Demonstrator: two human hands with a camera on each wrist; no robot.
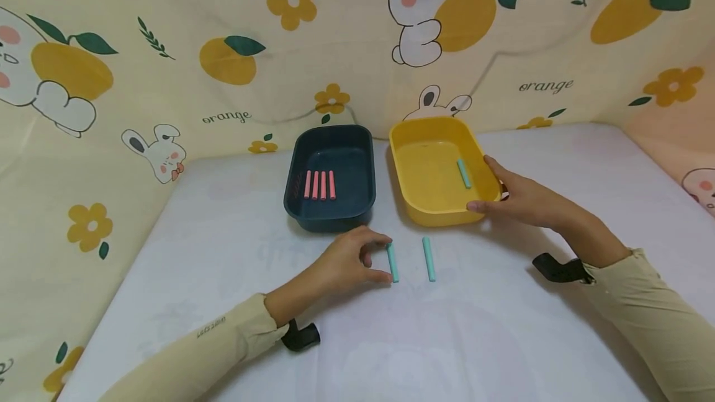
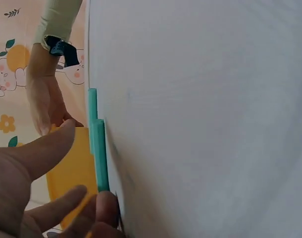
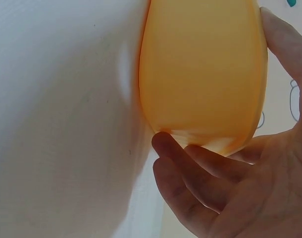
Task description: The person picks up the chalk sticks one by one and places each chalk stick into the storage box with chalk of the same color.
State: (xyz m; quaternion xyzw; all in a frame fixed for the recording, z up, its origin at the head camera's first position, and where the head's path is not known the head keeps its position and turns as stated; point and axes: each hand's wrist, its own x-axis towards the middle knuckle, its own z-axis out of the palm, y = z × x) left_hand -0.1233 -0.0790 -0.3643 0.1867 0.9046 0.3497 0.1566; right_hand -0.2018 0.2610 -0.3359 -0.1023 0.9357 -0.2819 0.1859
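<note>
Two teal chalk sticks lie on the white tabletop in the head view, a left one (image 1: 393, 262) and a right one (image 1: 429, 259). My left hand (image 1: 343, 260) is beside the left stick, thumb and forefinger spread toward its two ends. In the left wrist view a fingertip meets one end of the nearer teal stick (image 2: 101, 156), while the thumb stays apart from it. My right hand (image 1: 527, 200) holds the yellow bin (image 1: 416, 211) by its right side, fingers against the wall in the right wrist view. Inside that bin lies another teal chalk stick (image 1: 463, 174).
A dark blue bin (image 1: 329, 223) stands left of the yellow one, with several pink chalk sticks (image 1: 323, 185) in a row inside. Behind both bins rises a patterned cloth backdrop (image 1: 357, 42). The white tabletop (image 1: 391, 346) extends in front of the bins.
</note>
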